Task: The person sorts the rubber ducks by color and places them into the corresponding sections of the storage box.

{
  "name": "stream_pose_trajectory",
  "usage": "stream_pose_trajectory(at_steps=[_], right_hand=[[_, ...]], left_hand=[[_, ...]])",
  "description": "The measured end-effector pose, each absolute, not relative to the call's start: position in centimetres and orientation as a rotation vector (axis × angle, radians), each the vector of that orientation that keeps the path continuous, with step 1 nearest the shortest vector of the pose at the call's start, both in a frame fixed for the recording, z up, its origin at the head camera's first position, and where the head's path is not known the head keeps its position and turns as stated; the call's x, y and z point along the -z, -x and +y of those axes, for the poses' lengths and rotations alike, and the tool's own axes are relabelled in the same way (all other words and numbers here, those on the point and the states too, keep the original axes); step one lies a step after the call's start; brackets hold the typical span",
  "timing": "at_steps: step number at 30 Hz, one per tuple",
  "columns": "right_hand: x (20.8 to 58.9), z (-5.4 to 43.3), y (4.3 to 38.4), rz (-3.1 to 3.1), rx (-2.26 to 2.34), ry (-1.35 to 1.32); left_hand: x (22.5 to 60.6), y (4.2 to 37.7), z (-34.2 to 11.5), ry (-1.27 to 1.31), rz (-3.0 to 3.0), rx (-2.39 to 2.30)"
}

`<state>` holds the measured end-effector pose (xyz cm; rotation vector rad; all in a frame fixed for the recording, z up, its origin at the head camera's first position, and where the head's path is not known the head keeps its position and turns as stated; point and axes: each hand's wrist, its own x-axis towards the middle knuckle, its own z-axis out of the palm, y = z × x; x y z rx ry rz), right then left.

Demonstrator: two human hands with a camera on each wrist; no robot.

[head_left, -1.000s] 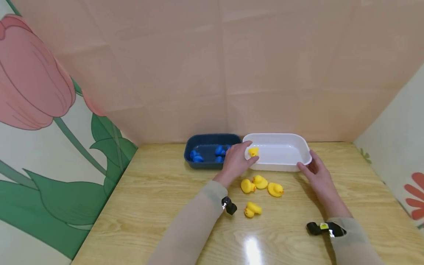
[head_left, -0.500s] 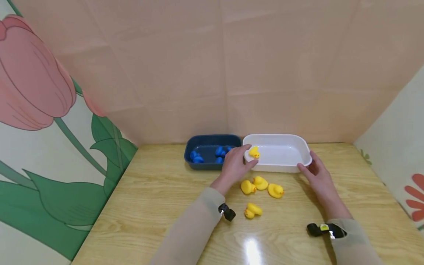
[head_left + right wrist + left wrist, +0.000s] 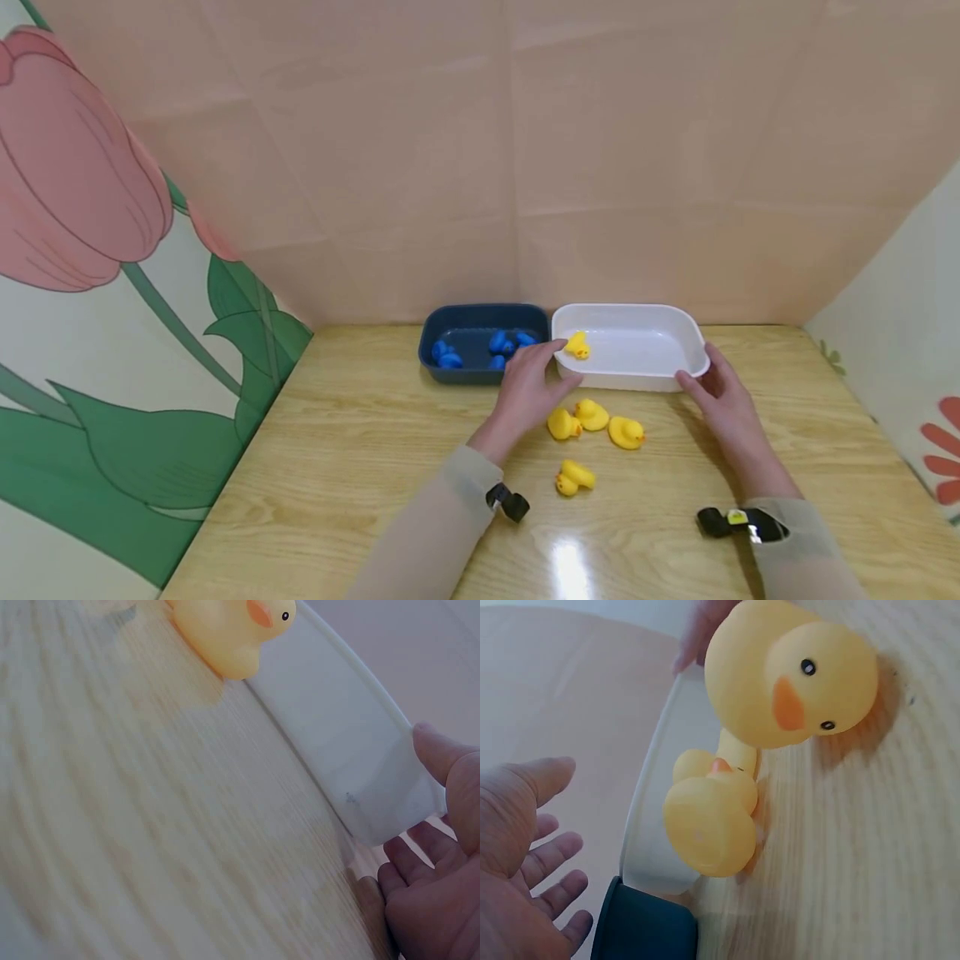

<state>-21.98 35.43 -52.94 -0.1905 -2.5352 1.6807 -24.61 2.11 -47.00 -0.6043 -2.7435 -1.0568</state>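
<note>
My left hand [image 3: 525, 392] hovers at the near left corner of a white plastic tray [image 3: 637, 381], fingers spread and holding nothing. A small yellow rubber duck [image 3: 577, 345] lies inside the tray's left end, just beyond those fingertips. At the opposite end, my right hand [image 3: 723, 408] grips the tray's near right corner. The right wrist view shows that thumb [image 3: 439, 754] on the rim, with the fingers against the end wall. Three yellow ducks [image 3: 592, 414] are grouped on the table before the tray, and another yellow duck [image 3: 576, 477] lies nearer me.
A navy blue tray [image 3: 457, 377] holding several blue ducks [image 3: 447, 357] stands immediately left of the white one. Both trays sit on a wooden table [image 3: 360, 433] close to the pink-brown back wall [image 3: 420, 167]. A flower-patterned panel [image 3: 112, 333] borders the left side.
My left hand has drawn back left and toward me from over the white tray, leaving the yellow duck in its left end. My right hand stays on the tray's corner.
</note>
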Motion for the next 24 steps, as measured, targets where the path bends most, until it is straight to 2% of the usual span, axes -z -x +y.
stream_pose_trajectory(at_steps=[24], right_hand=[[53.0, 36.2, 21.8, -2.559, -1.648, 0.199]], left_hand=[[48.7, 20.1, 0.1, 0.661, -2.792, 1.176]])
